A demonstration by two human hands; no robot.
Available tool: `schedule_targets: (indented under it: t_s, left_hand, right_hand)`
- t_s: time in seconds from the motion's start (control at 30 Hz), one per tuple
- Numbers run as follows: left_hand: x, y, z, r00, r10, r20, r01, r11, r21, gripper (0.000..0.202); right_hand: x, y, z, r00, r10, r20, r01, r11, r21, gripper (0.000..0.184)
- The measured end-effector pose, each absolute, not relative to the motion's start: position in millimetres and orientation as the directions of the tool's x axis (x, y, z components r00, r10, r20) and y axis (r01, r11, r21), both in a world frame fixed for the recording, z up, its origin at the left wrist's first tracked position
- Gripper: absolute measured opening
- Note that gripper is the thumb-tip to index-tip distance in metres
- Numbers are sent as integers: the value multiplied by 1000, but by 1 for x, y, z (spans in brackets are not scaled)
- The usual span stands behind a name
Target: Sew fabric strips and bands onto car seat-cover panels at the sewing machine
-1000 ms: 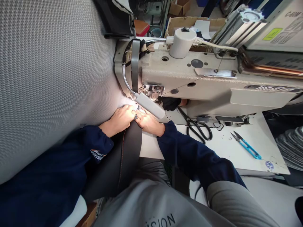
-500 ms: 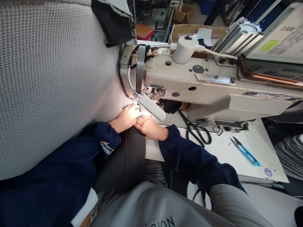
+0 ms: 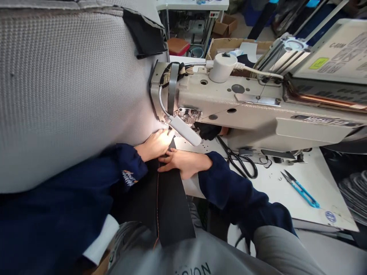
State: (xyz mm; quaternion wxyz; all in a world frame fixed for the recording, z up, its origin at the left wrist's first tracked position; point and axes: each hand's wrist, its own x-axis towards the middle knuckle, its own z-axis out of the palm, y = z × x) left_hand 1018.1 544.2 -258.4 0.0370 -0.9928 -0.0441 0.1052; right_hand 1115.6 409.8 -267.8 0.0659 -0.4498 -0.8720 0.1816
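The slightly spread fingers of the right hand (image 3: 185, 162) lie on the orange-stitched black panel (image 3: 174, 208), seemingly keeping it flat; those of the left hand (image 3: 155, 146) bunch beside them, whether pinching I cannot tell. Just beyond the 2 hands' fingertips, a gooseneck lamp (image 3: 185, 130) lights them before the sewing machine (image 3: 218, 91).

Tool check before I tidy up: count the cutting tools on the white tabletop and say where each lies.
2: the black scissors beside the sewing machine, and the blue snips farther right. The machine could hide others.
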Motion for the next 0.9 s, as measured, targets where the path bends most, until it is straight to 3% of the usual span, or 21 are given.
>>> schedule_targets:
  t_s: [0.07, 0.17, 0.23, 0.33, 0.43, 0.6, 0.7, 0.77, 0.9]
  left_hand:
    - [996, 542, -244, 977, -35, -213, -67, -987, -147, 46]
    - [947, 559, -225, 916, -133, -378, -254, -923, -289, 33]
    - [913, 588, -215, 889, -97, -447, -275, -895, -353, 29]
    - [878, 639, -208, 926, -79, -370, -218, -911, -350, 45]
    - [872, 669, -211, 952, -51, -302, -158, -927, -341, 51]
    - [898, 663, -223, 950, 100, -295, -73, -849, -524, 48]
    - [914, 646, -216, 901, 253, -351, 53, -869, -492, 39]
    - [917, 627, -207, 825, 333, -457, 138, -902, -409, 38]
    - [907, 577, -198, 720, 289, -631, 242, -957, -162, 48]
  right_hand:
    - [1112, 408, -262, -629, 773, -81, 725, 546, -420, 64]
    - [1100, 405, -264, -576, 807, -133, 770, 480, -420, 71]
    - [1090, 404, -271, -517, 846, -128, 810, 436, -392, 78]
    - [1071, 401, -286, -445, 894, -57, 851, 403, -336, 81]
    - [1054, 401, -303, -351, 934, 65, 897, 355, -263, 70]
    - [1038, 408, -323, -308, 931, 195, 940, 330, -88, 46]
    - [1037, 410, -324, -333, 919, 210, 939, 343, -10, 41]
    - [1038, 409, -322, -341, 916, 210, 938, 347, 10, 39]
    - [1039, 402, -315, -313, 928, 202, 948, 319, 5, 37]
